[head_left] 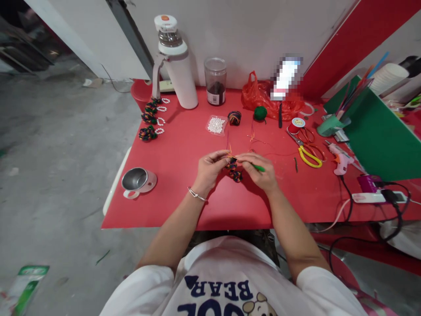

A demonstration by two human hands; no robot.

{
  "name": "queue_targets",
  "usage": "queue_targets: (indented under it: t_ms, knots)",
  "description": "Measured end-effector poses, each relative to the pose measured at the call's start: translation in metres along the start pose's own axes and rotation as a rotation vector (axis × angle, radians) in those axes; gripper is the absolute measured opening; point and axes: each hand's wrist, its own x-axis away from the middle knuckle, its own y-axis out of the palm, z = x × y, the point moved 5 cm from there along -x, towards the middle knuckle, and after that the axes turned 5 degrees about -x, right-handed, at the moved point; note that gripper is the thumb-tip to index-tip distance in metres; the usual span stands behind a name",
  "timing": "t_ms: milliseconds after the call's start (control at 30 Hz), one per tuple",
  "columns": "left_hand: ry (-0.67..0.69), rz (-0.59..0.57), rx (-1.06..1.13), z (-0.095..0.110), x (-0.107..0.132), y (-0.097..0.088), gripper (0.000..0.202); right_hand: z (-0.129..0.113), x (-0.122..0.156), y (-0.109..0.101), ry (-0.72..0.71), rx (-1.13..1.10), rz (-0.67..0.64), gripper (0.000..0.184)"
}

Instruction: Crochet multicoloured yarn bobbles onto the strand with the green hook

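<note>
Above the middle of the red table point(184, 193), my left hand point(210, 169) and my right hand point(259, 171) meet. Both are closed in a pinch. Between them hangs a small multicoloured knitted piece point(235, 171) with thin threads running up toward a multicoloured yarn ball point(234, 117). The left fingers pinch the thread and piece. The right fingers grip a green crochet hook point(258, 167) whose tip sticks out to the right. A silver bangle sits on my left wrist.
A steel cup point(135, 181) stands at the left front. Finished knitted pieces with bead rings point(149, 125), a white thermos point(176, 66), a jar point(215, 81), a bead bag point(216, 125), a green yarn ball point(260, 113), yellow scissors point(309, 156) and a glue gun point(340, 160) surround the work.
</note>
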Motion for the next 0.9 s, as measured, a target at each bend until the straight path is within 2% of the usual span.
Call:
queue_targets:
  t_ms: [67, 133, 233, 300, 433, 600, 733, 900]
  knots:
    - [-0.046, 0.003, 0.068, -0.001, -0.001, 0.0, 0.036, -0.007, 0.002, 0.009, -0.212, 0.168, -0.015, 0.023]
    - [-0.105, -0.04, 0.115, -0.001, -0.001, 0.002, 0.035, -0.008, 0.005, 0.016, -0.337, 0.268, 0.003, 0.029]
    - [-0.158, -0.118, 0.159, -0.001, 0.0, 0.004, 0.032, -0.007, 0.005, 0.016, -0.394, 0.305, 0.043, 0.03]
    - [-0.186, -0.166, 0.163, 0.0, 0.001, 0.004, 0.032, -0.008, 0.003, 0.013, -0.384, 0.255, 0.016, 0.029]
    - [-0.226, -0.197, 0.073, 0.001, 0.001, 0.002, 0.033, -0.014, -0.005, 0.004, -0.308, 0.11, -0.083, 0.022]
    - [-0.235, -0.18, -0.034, 0.0, 0.001, 0.001, 0.027, -0.016, -0.007, -0.005, -0.155, 0.049, -0.058, 0.015]
    - [-0.252, -0.192, -0.072, -0.002, 0.002, -0.001, 0.025, -0.001, -0.002, -0.007, 0.038, -0.087, -0.03, 0.022]
    - [-0.244, -0.289, -0.035, -0.005, 0.005, 0.004, 0.027, 0.025, 0.004, 0.001, 0.314, -0.462, 0.061, 0.032]
